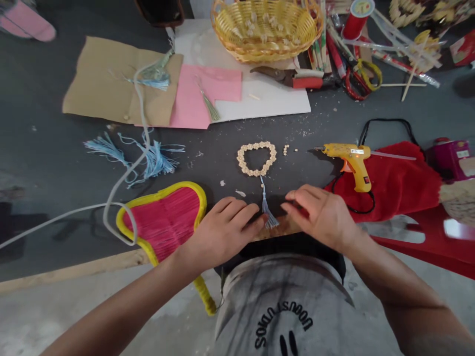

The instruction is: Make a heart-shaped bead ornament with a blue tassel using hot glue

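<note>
A ring of small pale beads [242,157] lies on the dark table, with a light blue tassel [264,200] hanging from its near side. My left hand [226,227] rests at the table edge, fingers loosely bent and thumb tip at the tassel's left side. On the other side, my right hand [321,212] hovers close to the tassel, thumb and forefinger slightly apart with nothing visible between them. A few loose pale beads [285,150] sit right of the ring. Left of my left hand is a pink fan [159,217] with yellow edging.
A yellow glue gun [354,160] lies on red cloth [401,188] at the right. Blue tassels [158,160] and a pale cord [120,185] are on the left. Along the back are a wicker basket [267,52], pliers [274,74], scissors [358,84] and a red thread spool [354,24].
</note>
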